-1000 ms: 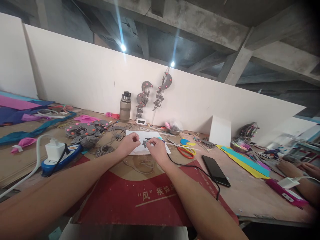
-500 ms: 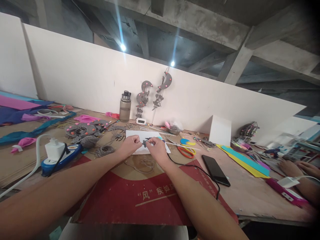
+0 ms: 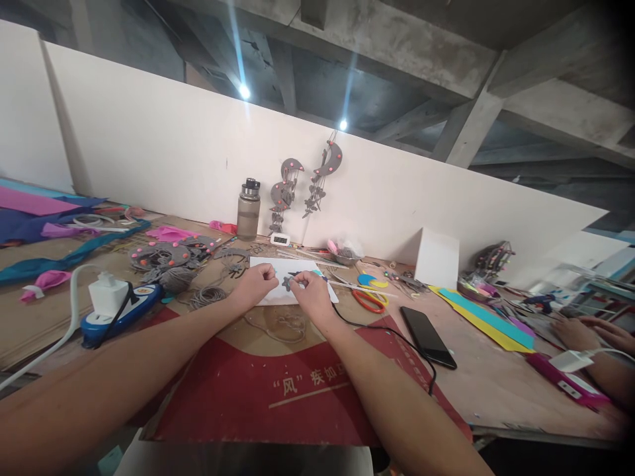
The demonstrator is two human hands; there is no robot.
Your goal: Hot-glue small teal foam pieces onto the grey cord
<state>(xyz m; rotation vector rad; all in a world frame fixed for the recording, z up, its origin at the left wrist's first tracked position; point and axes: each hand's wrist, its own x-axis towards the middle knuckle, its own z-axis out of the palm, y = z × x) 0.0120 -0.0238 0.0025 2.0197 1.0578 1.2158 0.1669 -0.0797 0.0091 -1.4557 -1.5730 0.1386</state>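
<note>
While your right hand (image 3: 313, 296) pinches a small grey cutout (image 3: 286, 283) over the middle of the white sheet (image 3: 265, 299), your left hand (image 3: 255, 285) sits at its nine o'clock, fingers curled; cannot tell whether their tips meet or hold anything. Grip the cutout lightly by its edge, keeping its face visible. Loose cord (image 3: 284, 338) lies at six o'clock; best kept clear of your wrists.

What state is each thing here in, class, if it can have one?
Left hand: fingers curled, hold unclear
Right hand: pinching grey piece
Bottle: upright, lid on
Phone: flat, screen dark
Blue power strip: adapter plugged in
Pink power strip: charger plugged in
Scissors: lying flat
Higher moon ornament: hanging
Grey cord: loosely coiled
White board: propped up
Lamps: lit
</note>
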